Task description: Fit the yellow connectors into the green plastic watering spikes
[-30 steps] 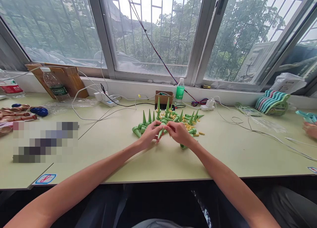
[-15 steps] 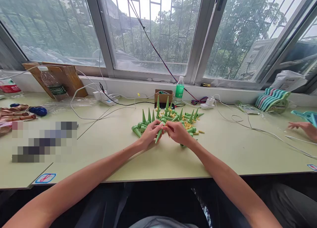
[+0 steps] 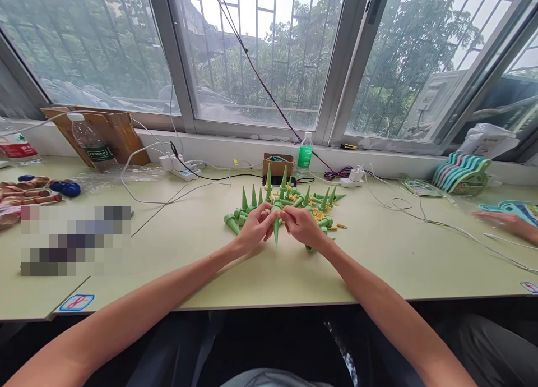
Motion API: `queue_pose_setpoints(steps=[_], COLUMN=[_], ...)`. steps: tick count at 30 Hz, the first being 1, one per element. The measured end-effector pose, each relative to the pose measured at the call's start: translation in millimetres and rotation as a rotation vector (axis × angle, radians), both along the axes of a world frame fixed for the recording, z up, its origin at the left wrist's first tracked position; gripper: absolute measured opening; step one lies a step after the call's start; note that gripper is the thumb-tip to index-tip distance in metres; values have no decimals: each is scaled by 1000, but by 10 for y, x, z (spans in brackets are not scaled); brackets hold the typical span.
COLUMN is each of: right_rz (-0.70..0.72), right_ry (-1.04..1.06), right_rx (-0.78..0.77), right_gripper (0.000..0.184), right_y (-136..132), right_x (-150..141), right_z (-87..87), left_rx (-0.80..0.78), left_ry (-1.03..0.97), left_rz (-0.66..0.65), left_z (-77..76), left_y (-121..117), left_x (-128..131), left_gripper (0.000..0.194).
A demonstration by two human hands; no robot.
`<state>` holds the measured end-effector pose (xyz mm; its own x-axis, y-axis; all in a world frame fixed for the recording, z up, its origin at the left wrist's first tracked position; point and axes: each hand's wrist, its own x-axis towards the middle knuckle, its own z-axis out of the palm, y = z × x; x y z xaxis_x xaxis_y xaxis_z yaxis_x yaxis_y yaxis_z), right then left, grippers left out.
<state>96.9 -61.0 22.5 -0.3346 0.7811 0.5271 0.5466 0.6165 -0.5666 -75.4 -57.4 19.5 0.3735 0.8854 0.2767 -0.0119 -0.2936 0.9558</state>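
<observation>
My left hand (image 3: 257, 228) is closed around a green plastic plant-watering spike (image 3: 276, 233), whose tip points down towards me. At the spike's head, my right hand (image 3: 301, 225) pinches with its fingertips; whatever sits between them is hidden. Just beyond both hands is a cluster of similar green spikes (image 3: 244, 199), some standing on their caps and others lying down. Small yellow pieces (image 3: 321, 214) are scattered among them and to their right.
Behind the pile stand a small cardboard box (image 3: 278, 165) and a green-labelled bottle (image 3: 305, 153). White cables (image 3: 437, 221) cross the table's right side. At the far right, another person's hand (image 3: 504, 223) is beside light-blue hangers (image 3: 515, 208). Wooden-handled items (image 3: 31, 196) lie left.
The spike in my left hand has swung from a slant to nearly straight towards me. My right hand stays at its head. The other person's hand has moved left.
</observation>
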Motion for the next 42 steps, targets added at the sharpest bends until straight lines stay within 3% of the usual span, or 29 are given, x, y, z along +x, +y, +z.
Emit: queue_pose_setpoints(steps=[9,29,42], right_rz=[-53,24,24], right_ry=[5,-8,-31], right_rx=[-12,-16,-12], right_gripper=[41,44,42], right_y=[-7,-66,-50], right_x=[-4,-21,-13], right_z=[-3,46,30], left_rx=[86,187,214], left_ry=[50,157,197], left_rz=[-3,125,131], left_z=[-2,-57,-68], left_y=[-33,-11,3], left_x=[-5,14,7], left_gripper=[30,31,30])
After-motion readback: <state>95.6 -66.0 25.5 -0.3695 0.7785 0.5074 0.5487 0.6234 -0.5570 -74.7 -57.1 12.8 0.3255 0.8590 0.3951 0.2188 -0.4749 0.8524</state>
